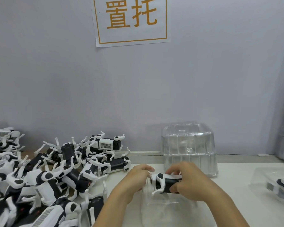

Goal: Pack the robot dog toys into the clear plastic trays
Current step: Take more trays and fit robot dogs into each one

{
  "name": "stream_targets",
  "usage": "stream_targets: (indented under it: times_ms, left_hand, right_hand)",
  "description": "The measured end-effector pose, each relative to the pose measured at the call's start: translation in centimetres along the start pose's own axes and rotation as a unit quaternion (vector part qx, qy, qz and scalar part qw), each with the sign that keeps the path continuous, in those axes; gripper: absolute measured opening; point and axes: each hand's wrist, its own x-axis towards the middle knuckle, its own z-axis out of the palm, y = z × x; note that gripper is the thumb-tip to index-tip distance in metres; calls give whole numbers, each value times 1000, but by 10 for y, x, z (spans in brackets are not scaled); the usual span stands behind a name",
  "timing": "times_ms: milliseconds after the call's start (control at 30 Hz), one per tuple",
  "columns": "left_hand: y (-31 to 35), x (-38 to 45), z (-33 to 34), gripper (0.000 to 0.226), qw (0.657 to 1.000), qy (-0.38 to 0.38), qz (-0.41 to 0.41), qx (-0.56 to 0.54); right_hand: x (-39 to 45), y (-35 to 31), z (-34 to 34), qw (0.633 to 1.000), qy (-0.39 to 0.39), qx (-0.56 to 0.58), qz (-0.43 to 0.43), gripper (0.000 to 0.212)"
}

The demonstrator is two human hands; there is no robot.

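A: Why hold the robot dog [165, 182] like that?
B: The right hand [189, 182] wraps its body, while the left hand [134, 179], fingers curled, seems to steady its front; likely lining it up over the clear tray [169, 208] just beneath on the tabletop [233, 171].
A: And the rest?
B: The pile of dogs [52, 176] sits within left reach, with the stack of empty trays [188, 148] behind.

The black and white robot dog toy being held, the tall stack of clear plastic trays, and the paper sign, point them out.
Black and white robot dog toy [164, 182], head view, dark body.
Tall stack of clear plastic trays [188, 149], head view, front wall.
White paper sign with orange characters [131, 36], head view, lower margin.
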Motion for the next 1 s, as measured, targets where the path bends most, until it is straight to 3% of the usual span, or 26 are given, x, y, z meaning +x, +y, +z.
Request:
stream_targets:
  times_ms: [133,533,667,767,900,1000]
  left_hand:
    - [0,3,0,38,1000,23,2,6]
    - [5,-2,1,35,1000,-2,4,15]
    - [12,-10,0,17,1000,-11,8,25]
    - [8,-7,-2,22,999,-34,7,30]
    - [4,-6,3,14,996,0,22,86]
    - [2,-8,8,25,993,29,28,112]
  right_hand:
    - [2,3,2,1000,8,13,-10,35]
    - [4,8,1,999,12,46,-14,35]
    - [8,11,8,998,17,59,-14,33]
    - [8,12,7,998,21,56,-16,33]
    - [7,10,11,999,27,17,-14,36]
    - [6,6,14,998,34,-43,-15,39]
